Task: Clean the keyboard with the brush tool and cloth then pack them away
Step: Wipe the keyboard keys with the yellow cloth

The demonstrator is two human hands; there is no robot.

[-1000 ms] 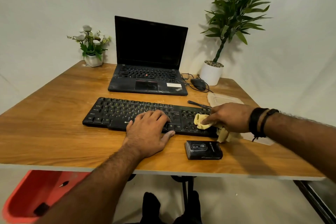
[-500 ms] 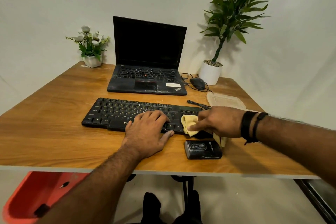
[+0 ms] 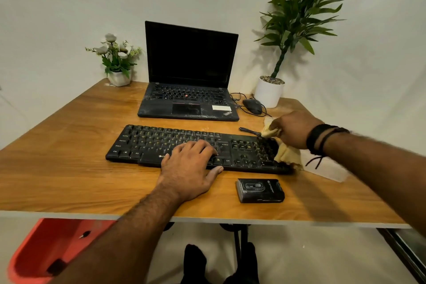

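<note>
A black keyboard (image 3: 161, 143) lies across the middle of the wooden table (image 3: 69, 168). My left hand (image 3: 189, 168) rests flat on its lower middle keys, fingers spread. My right hand (image 3: 292, 131) is closed around a yellow cloth (image 3: 287, 154) at the keyboard's far right end, above the number pad; part of the cloth hangs down over the right edge. A thin black brush tool (image 3: 249, 131) lies just behind the keyboard's right end, beside the cloth. A black case (image 3: 260, 190) sits in front of the keyboard.
An open black laptop (image 3: 189, 90) stands behind the keyboard, with a wired mouse (image 3: 252, 106) to its right. A white flower pot (image 3: 118, 77) is back left, a tall potted plant (image 3: 269, 92) back right. A clear plastic bag (image 3: 329, 168) lies under my right wrist. A red bin (image 3: 46, 249) is below the table.
My right hand has swept the cloth from the middle-right keys back to the keyboard's far right end and slightly away from me. My left hand has stayed in place.
</note>
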